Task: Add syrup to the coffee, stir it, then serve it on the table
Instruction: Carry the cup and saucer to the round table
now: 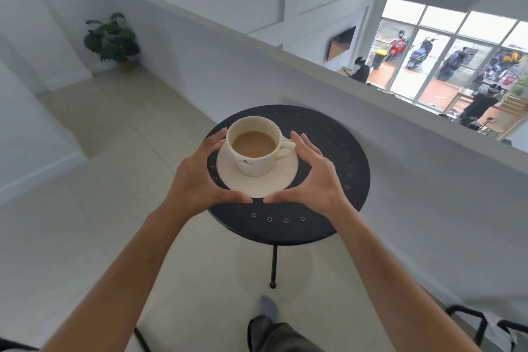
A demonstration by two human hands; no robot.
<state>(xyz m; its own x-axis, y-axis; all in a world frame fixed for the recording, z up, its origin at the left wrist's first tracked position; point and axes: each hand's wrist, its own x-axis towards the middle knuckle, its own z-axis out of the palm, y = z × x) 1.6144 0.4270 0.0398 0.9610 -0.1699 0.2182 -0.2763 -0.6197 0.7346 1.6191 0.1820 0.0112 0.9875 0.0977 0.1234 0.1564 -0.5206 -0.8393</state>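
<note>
Legible text: none. One printed mark is present, a small dark logo on the near outer wall of the cream cup (pixel 253 146), below the rim and facing the camera. It consists of a small emblem above a short line of lettering; the characters are too small and blurred to read, and no brand can be made out. The dotted flower-like patterns around the rim of the black round table (pixel 337 208) are decoration, not writing. No numbers or signs are readable elsewhere.

Bare forearms without sleeves, left hand (pixel 200 177), right hand (pixel 311 177), dark grey trousers (pixel 280 336), grey sock (pixel 268 307)
</note>
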